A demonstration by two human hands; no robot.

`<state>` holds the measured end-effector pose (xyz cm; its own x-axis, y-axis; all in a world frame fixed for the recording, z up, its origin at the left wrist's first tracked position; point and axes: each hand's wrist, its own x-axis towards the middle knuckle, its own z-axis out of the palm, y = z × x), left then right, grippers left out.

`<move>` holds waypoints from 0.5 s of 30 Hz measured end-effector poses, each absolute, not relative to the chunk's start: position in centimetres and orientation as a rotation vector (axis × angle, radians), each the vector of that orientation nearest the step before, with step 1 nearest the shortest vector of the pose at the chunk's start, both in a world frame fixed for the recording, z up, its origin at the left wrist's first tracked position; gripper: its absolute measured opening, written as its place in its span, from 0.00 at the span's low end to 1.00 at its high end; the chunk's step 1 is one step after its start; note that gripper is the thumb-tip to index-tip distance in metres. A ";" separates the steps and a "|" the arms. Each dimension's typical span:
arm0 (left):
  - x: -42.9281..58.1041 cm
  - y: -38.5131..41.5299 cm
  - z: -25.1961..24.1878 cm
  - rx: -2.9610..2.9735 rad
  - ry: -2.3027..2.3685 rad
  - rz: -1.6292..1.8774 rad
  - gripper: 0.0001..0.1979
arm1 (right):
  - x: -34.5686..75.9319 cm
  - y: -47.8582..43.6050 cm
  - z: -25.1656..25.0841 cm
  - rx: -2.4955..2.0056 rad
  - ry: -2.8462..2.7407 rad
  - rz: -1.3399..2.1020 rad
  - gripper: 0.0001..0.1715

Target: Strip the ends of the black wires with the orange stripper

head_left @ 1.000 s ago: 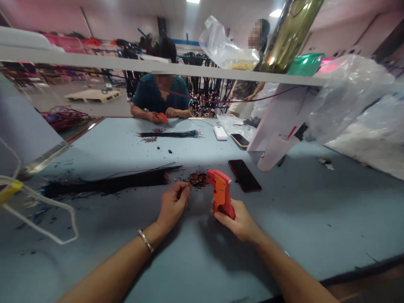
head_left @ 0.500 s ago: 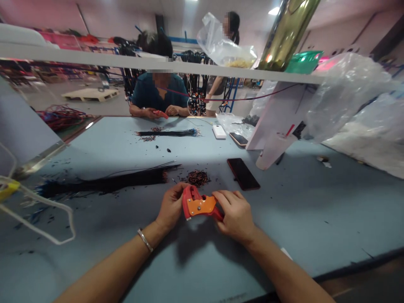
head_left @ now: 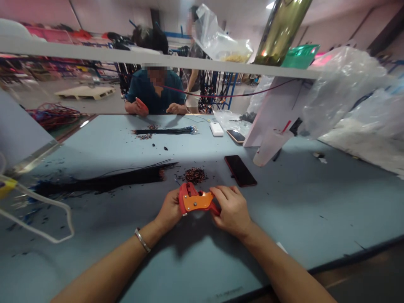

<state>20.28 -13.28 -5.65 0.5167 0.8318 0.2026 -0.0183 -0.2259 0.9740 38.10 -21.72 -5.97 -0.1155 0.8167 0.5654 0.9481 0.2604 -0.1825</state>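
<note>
A red and orange hand tool (head_left: 196, 202) is held above the blue table (head_left: 202, 261). My right hand (head_left: 232, 209) is wrapped round its handles. At the tool's head is my left hand (head_left: 169, 210), its fingers closed; a thin dark wire end shows just above them, and the fingertips are partly hidden behind the tool. Beyond the tool lies a pile of short black and copper-coloured pieces (head_left: 195, 175). A long bundle of black wires (head_left: 116, 180) stretches to the left of the pile.
A dark phone (head_left: 240, 170) lies right of the pile, with a slanted cup (head_left: 271, 147) behind it. A white cord (head_left: 41, 235) loops at the left. Across the table a person (head_left: 156, 90) holds a red tool near a second wire bundle (head_left: 164, 131). A shelf (head_left: 126, 59) spans above.
The view has shifted slightly. The tool's jaws look more closed as my right hand squeezes its handles. Across the table, the person's red tool has been raised, and the standing person has moved left.
</note>
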 end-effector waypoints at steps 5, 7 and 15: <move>20.5 -13.4 -5.5 1.658 0.701 0.931 0.12 | 38.1 -21.4 -5.9 -1.608 -1.977 -0.285 0.24; 20.6 -13.5 -5.3 1.659 0.685 0.932 0.13 | 37.9 -21.2 -5.9 -1.623 -1.990 -0.309 0.20; 20.5 -13.0 -5.9 1.540 0.714 0.846 0.14 | 37.2 -20.3 -6.3 -1.746 -2.011 -0.379 0.09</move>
